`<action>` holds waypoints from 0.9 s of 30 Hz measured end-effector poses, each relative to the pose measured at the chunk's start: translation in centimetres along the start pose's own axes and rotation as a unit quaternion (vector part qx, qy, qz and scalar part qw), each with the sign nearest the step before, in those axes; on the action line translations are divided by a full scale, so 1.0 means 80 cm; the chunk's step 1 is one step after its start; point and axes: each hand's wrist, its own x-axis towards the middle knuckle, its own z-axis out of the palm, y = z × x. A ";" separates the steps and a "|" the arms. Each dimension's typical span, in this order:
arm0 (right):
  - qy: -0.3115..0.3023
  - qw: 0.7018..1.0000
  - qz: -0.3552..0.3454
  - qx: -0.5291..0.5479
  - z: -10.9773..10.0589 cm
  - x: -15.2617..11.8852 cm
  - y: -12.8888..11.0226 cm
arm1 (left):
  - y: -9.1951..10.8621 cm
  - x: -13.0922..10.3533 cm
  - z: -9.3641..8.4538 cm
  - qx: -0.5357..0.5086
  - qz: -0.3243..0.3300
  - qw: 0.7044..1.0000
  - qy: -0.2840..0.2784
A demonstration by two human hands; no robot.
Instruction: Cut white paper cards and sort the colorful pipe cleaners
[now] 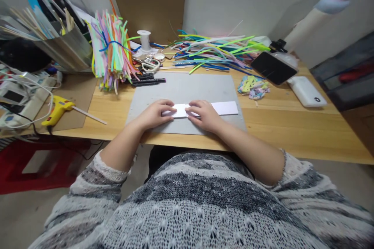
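A long white strip (226, 108), perhaps card or foam board, lies across the grey board (184, 85) on the desk. A shorter white piece (180, 111) meets or overlaps it between my hands; I cannot tell which. My left hand (156, 114) grips the shorter piece, thumb on the near edge and fingers on the far edge. With the same kind of grip, my right hand (206, 116) holds the long strip near its left end. My fingers hide parts of both pieces.
A yellow glue gun (60, 111) and power strip (32, 99) lie left. Behind are bundled pipe cleaners (112, 54), black pens (149, 82), scissors (150, 64) and loose pipe cleaners (216, 48). A phone on a stand (273, 68) and a white device (306, 91) stand right.
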 end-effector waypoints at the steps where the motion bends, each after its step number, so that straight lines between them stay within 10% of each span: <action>1: -0.001 1.000 0.004 0.011 0.000 0.001 0.001 | 0.001 0.001 0.001 0.003 0.000 1.000 -0.005; 27: -0.065 0.991 0.090 0.069 -0.013 0.020 0.009 | 0.006 0.008 0.004 0.052 0.017 0.998 -0.018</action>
